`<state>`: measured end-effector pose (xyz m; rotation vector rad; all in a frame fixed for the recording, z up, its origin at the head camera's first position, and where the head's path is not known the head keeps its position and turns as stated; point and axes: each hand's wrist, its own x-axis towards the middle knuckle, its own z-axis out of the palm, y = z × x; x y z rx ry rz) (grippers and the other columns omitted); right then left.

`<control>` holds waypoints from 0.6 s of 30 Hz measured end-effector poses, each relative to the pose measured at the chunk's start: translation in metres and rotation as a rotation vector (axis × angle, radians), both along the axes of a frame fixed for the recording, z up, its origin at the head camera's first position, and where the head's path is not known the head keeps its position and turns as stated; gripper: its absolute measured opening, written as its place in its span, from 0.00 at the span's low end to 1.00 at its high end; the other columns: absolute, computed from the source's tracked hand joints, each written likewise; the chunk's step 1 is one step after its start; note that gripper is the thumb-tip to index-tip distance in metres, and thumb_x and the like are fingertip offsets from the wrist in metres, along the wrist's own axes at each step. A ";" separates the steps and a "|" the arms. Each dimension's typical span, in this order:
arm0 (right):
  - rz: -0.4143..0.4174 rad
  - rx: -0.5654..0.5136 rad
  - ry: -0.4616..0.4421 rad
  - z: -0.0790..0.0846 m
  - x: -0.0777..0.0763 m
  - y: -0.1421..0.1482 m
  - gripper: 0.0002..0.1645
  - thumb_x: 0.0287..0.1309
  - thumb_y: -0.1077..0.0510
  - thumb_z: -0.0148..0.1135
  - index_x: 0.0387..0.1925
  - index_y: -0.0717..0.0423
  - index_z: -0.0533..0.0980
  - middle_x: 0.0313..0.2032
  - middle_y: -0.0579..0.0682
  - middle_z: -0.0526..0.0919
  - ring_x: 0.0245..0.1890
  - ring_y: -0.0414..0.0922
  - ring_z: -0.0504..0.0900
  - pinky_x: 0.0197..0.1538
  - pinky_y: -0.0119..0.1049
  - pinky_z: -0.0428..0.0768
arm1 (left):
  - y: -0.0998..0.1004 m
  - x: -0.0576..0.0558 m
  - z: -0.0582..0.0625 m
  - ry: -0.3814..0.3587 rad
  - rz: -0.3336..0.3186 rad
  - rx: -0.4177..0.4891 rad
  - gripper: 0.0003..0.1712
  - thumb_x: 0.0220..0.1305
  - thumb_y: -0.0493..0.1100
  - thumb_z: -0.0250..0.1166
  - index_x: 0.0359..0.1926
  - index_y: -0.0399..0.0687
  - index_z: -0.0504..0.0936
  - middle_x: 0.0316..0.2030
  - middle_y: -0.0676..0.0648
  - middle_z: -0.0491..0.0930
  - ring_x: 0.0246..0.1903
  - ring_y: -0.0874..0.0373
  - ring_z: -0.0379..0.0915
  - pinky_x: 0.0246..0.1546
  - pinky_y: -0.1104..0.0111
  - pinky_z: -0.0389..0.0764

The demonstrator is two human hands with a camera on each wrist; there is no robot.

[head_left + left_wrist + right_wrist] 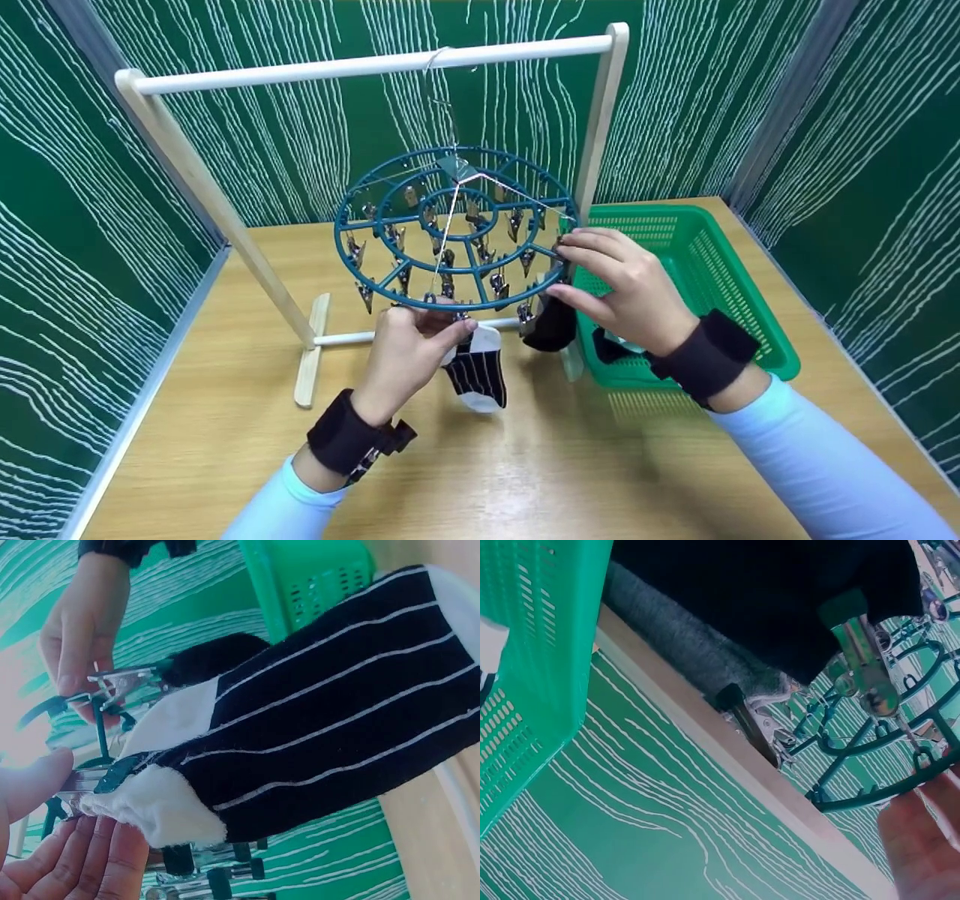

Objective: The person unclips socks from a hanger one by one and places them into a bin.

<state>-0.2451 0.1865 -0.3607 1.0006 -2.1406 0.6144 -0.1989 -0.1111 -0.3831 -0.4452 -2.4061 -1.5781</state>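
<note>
head view, from the near side, faces far and down over the rack (pixel 375 66); left wrist, close and tilted, faces a striped sock (pixel 337 697); right wrist, likewise, black cloth (pixel 757 592); both share the basket (pixel 330 589).

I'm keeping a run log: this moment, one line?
left hand: pinches clip at striped sock; right hand: holds round hanger; dark fabric: clipped

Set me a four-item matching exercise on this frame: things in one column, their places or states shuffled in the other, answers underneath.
Things:
1. striped sock
2. green basket
3. round hanger
4. right hand

Places or states:
A. hooked over the white rail
B. touching the hanger's rim
C. held by a clip at the left hand
D. standing on the table

Right pairs: 1-C, 2-D, 3-A, 4-B.
</note>
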 end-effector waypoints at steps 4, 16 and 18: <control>-0.027 -0.064 0.014 -0.008 0.008 0.002 0.24 0.65 0.55 0.79 0.55 0.68 0.86 0.55 0.65 0.89 0.56 0.62 0.87 0.58 0.60 0.88 | 0.001 0.000 0.001 -0.014 -0.001 0.006 0.10 0.66 0.38 0.78 0.45 0.36 0.92 0.36 0.42 0.93 0.34 0.53 0.90 0.39 0.70 0.89; -0.034 -0.128 -0.141 -0.037 0.035 -0.008 0.16 0.57 0.63 0.82 0.44 0.67 0.87 0.40 0.60 0.92 0.40 0.54 0.92 0.46 0.49 0.92 | 0.001 -0.005 -0.001 -0.035 -0.037 0.093 0.06 0.67 0.35 0.77 0.42 0.37 0.90 0.37 0.42 0.92 0.38 0.52 0.91 0.43 0.70 0.89; -0.031 -0.119 -0.206 -0.043 0.039 -0.012 0.15 0.58 0.62 0.82 0.43 0.66 0.87 0.39 0.59 0.93 0.39 0.51 0.92 0.44 0.46 0.92 | 0.002 -0.005 0.000 -0.038 -0.041 0.103 0.06 0.67 0.35 0.77 0.41 0.37 0.89 0.38 0.42 0.92 0.38 0.52 0.91 0.44 0.70 0.90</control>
